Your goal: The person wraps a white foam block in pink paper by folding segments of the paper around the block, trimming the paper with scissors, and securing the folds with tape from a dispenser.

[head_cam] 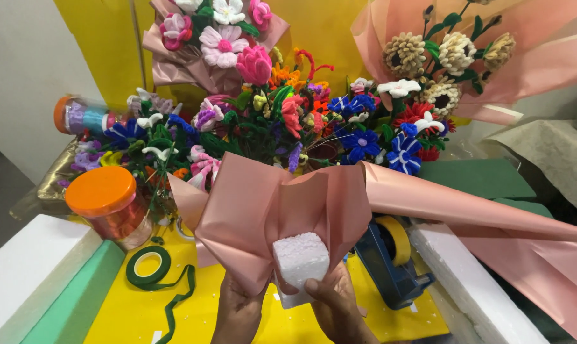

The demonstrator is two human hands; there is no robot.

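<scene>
- head view, foam first: white foam block (301, 258) sits at the near centre, roughly cube-shaped with no clear long axis, one pebbled face turned up toward the camera.
- pink wrapping paper (269, 207) is gathered behind and around the block and fans up and outward from it; a long sheet of the same paper runs off to the right.
- left hand (237, 312) comes up from the near edge, fingers closed on the paper's lower left folds just beside the block.
- right hand (336, 306) holds the block from below and from the right; its thumb (315, 290) presses the block's near right corner, the other fingers are hidden behind it, so the block is clamped between thumb and palm.
- surface: yellow tabletop (129, 312), with a roll of green floral tape (149, 264) and its loose tail at the near left.
- orange-lidded jar (107, 204) stands left of the paper; a blue tape dispenser (390, 261) with a yellow roll lies just right of the hands.
- white and green foam slabs (46, 280) lie at the near left, and a white slab at the near right.
- far side: a dense bunch of pipe-cleaner flowers (288, 121) in many colours, and two wrapped bouquets, against a yellow backdrop (104, 38).
</scene>
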